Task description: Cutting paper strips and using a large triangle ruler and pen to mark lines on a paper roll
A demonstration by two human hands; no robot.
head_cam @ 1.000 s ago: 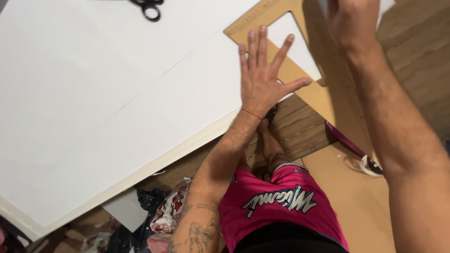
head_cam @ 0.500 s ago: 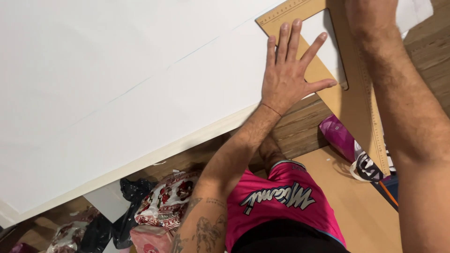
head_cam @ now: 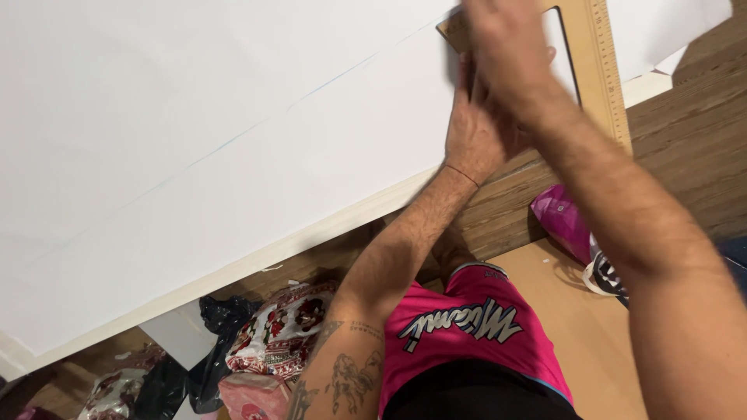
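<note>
A large white sheet (head_cam: 233, 155) lies on a wooden table (head_cam: 685, 132), with a faint blue line drawn across it. A wooden triangular ruler (head_cam: 601, 70) rests on the sheet's right part. My left hand (head_cam: 471, 144) presses flat near the sheet's lower edge beside the ruler, its fingers hidden under my right hand. My right hand (head_cam: 506, 47) is blurred and crosses over the left hand's fingers at the ruler's left corner. Whether it holds anything cannot be seen.
Below the table edge are my pink shorts (head_cam: 467, 334), a pink bag (head_cam: 560, 214) on the tan floor, and several patterned and black plastic bags (head_cam: 280, 327) at the lower left. The sheet overhangs the table on the left.
My right hand has swung left and down from the ruler's far side onto my left hand's fingers. The left hand stays pressed in place. The view has shifted, and the scissors are out of frame.
</note>
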